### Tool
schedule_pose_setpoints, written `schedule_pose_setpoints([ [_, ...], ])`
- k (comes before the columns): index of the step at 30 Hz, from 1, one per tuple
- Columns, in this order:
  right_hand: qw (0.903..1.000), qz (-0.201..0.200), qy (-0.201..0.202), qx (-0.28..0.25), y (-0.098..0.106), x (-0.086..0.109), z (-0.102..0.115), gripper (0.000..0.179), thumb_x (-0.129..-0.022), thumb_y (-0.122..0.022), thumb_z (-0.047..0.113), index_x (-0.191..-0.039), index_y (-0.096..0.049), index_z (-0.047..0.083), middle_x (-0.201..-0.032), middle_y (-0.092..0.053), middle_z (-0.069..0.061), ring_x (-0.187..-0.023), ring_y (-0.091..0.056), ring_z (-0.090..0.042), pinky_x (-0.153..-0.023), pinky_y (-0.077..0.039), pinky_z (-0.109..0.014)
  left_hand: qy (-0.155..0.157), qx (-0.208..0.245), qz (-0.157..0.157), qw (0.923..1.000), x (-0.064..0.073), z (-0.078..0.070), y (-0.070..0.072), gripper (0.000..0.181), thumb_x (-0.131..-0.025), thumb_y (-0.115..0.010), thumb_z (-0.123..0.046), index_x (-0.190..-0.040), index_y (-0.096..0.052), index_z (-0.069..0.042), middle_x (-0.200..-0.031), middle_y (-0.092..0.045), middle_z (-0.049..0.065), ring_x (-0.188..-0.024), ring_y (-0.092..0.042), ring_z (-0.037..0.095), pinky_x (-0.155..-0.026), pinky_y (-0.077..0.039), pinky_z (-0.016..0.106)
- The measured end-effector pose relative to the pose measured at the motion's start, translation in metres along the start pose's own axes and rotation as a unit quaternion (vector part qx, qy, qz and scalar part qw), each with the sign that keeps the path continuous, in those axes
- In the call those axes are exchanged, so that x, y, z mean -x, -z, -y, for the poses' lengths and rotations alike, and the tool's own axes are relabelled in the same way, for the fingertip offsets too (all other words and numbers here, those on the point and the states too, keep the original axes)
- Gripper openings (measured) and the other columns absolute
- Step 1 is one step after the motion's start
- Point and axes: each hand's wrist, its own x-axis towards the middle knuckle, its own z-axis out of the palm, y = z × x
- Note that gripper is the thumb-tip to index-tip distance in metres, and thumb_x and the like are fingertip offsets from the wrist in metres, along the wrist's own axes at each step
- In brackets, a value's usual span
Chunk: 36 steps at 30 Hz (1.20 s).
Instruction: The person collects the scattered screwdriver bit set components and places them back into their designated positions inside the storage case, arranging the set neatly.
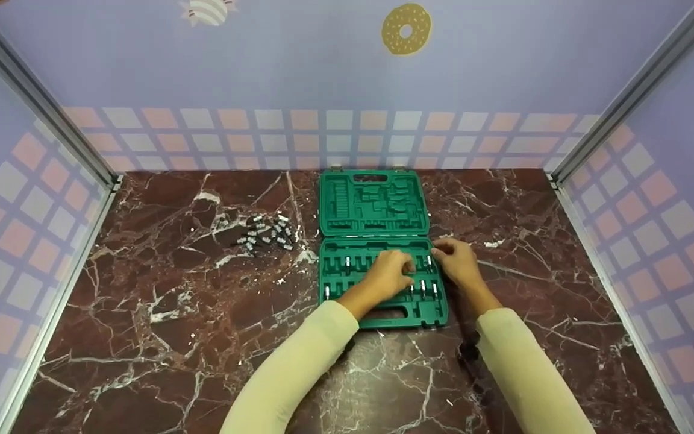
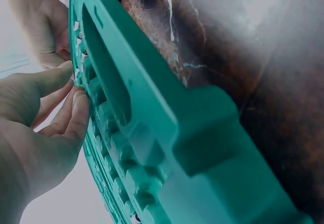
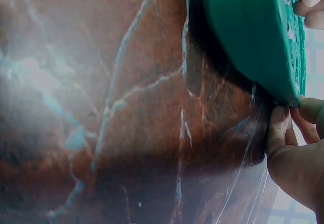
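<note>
A green tool case [image 1: 383, 319] lies unfolded on the marbled table, its lid [image 1: 374, 208] toward the back wall. Several silver bit sockets [image 1: 347, 265] stand in slots of the lower half. Over the right part of that half is my left hand [image 1: 388, 276], fingers curled. In the left wrist view its thumb and fingertips [image 2: 80, 95] close round a small silver bit socket [image 2: 77, 75] at the slots, mostly hidden by them. My right hand [image 1: 458, 262] pinches the case's right edge between thumb and fingers, as the right wrist view shows.
Left of the case, a loose pile of silver-and-black bit sockets [image 1: 265, 232] lies on the table [image 1: 202, 337]. Patterned panels [image 1: 347, 72] wall in the back and both sides.
</note>
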Motion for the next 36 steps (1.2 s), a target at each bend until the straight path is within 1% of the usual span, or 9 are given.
schedule_pose_setpoints([
  [6,0.9999,0.008,-0.011,-0.007,0.000,0.002,0.000,0.026,-0.101,-0.065,0.012,-0.123,-0.071,-0.001,-0.118,-0.071,-0.023,-0.109,-0.066,-0.036,-0.094,-0.054,-0.049,0.007,0.031,0.003,0.9995,0.014,0.001,0.009,0.020,-0.092,-0.079,-0.014,-0.109,-0.074,-0.004,-0.108,-0.069,0.009,-0.101,-0.065,0.022,-0.086,-0.057,0.032],
  [10,0.9999,0.007,-0.011,-0.008,0.000,0.001,0.000,0.027,-0.102,-0.065,0.013,-0.123,-0.071,-0.001,-0.117,-0.070,-0.023,-0.108,-0.065,-0.036,-0.094,-0.053,-0.049,0.015,0.055,-0.002,0.9984,0.022,0.005,0.017,0.023,-0.091,-0.080,-0.015,-0.110,-0.074,-0.004,-0.109,-0.069,0.009,-0.102,-0.066,0.022,-0.086,-0.057,0.030],
  [12,0.9999,0.005,-0.011,-0.005,0.000,0.001,0.000,0.026,-0.101,-0.065,0.013,-0.123,-0.071,-0.001,-0.117,-0.071,-0.023,-0.109,-0.065,-0.036,-0.095,-0.053,-0.049,0.014,0.067,-0.006,0.9976,0.025,0.008,0.021,0.024,-0.091,-0.080,-0.015,-0.111,-0.074,-0.003,-0.110,-0.069,0.011,-0.103,-0.066,0.024,-0.086,-0.057,0.031],
  [18,0.9999,0.009,-0.009,-0.009,0.000,0.001,0.000,0.027,-0.102,-0.065,0.012,-0.124,-0.071,-0.001,-0.119,-0.070,-0.023,-0.111,-0.065,-0.037,-0.097,-0.052,-0.049,0.001,0.096,-0.034,0.9947,0.039,0.019,0.034,0.025,-0.089,-0.081,-0.010,-0.110,-0.073,0.002,-0.109,-0.070,0.017,-0.100,-0.068,0.030,-0.085,-0.058,0.033],
  [20,0.9998,0.015,-0.007,-0.007,0.000,0.002,0.000,0.027,-0.102,-0.064,0.012,-0.125,-0.070,-0.001,-0.121,-0.070,-0.023,-0.112,-0.065,-0.037,-0.097,-0.053,-0.050,0.002,0.104,-0.044,0.9936,0.044,0.023,0.038,0.026,-0.089,-0.081,-0.010,-0.110,-0.073,0.003,-0.108,-0.070,0.018,-0.096,-0.067,0.029,-0.083,-0.058,0.033],
  [25,0.9998,0.018,-0.008,-0.006,0.001,0.002,-0.002,0.027,-0.103,-0.064,0.013,-0.126,-0.070,0.000,-0.122,-0.070,-0.023,-0.113,-0.065,-0.037,-0.098,-0.052,-0.051,0.000,0.107,-0.072,0.9917,0.056,0.035,0.046,0.025,-0.089,-0.081,-0.011,-0.109,-0.074,0.002,-0.105,-0.071,0.015,-0.092,-0.068,0.026,-0.080,-0.059,0.034],
  [27,0.9998,0.016,-0.011,-0.005,0.001,0.002,-0.002,0.028,-0.102,-0.064,0.013,-0.126,-0.070,0.000,-0.122,-0.070,-0.023,-0.114,-0.065,-0.037,-0.099,-0.052,-0.050,0.002,0.108,-0.081,0.9909,0.060,0.040,0.049,0.024,-0.088,-0.082,-0.011,-0.107,-0.074,0.002,-0.104,-0.071,0.013,-0.093,-0.069,0.027,-0.081,-0.060,0.034],
  [31,0.9998,0.015,-0.013,-0.007,0.000,0.001,-0.002,0.028,-0.102,-0.064,0.013,-0.126,-0.070,-0.001,-0.123,-0.070,-0.023,-0.115,-0.065,-0.037,-0.100,-0.052,-0.050,0.012,0.117,-0.097,0.9883,0.070,0.050,0.055,0.024,-0.088,-0.082,-0.010,-0.106,-0.073,0.003,-0.102,-0.070,0.013,-0.093,-0.068,0.029,-0.083,-0.060,0.037],
  [36,0.9998,0.008,-0.015,-0.013,0.000,0.000,0.000,0.028,-0.102,-0.065,0.012,-0.125,-0.070,-0.001,-0.121,-0.070,-0.024,-0.114,-0.064,-0.037,-0.099,-0.052,-0.049,0.030,0.110,-0.123,0.9859,0.080,0.064,0.070,0.026,-0.087,-0.082,-0.011,-0.106,-0.073,0.002,-0.101,-0.069,0.014,-0.090,-0.066,0.025,-0.084,-0.059,0.037],
])
